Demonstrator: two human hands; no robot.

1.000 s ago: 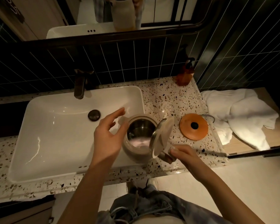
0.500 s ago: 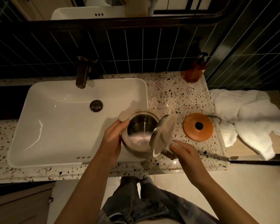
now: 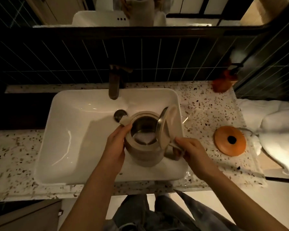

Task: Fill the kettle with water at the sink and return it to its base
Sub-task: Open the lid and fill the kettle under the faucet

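Observation:
A beige kettle [image 3: 144,155] with a steel inside is held over the right half of the white sink [image 3: 77,140]. Its lid stands open, hinged up on the right side. My right hand [image 3: 193,151] grips the kettle's handle. My left hand [image 3: 115,150] presses against the kettle's left wall, just under the spout. The dark faucet [image 3: 114,85] stands at the back of the sink, its outlet behind and left of the kettle's mouth; I see no water running. The round orange kettle base [image 3: 230,143] lies on the counter to the right.
A speckled terrazzo counter [image 3: 198,104] surrounds the sink. A white towel [image 3: 272,130] lies crumpled at the right, beside the base. An orange soap bottle [image 3: 223,82] stands in the back right corner. Dark tiled wall and a mirror rise behind. The drain [image 3: 120,113] sits just behind the kettle.
The kettle has moved left from the sink's right rim to over the basin. My left hand, open beside it a second ago, now rests on its wall.

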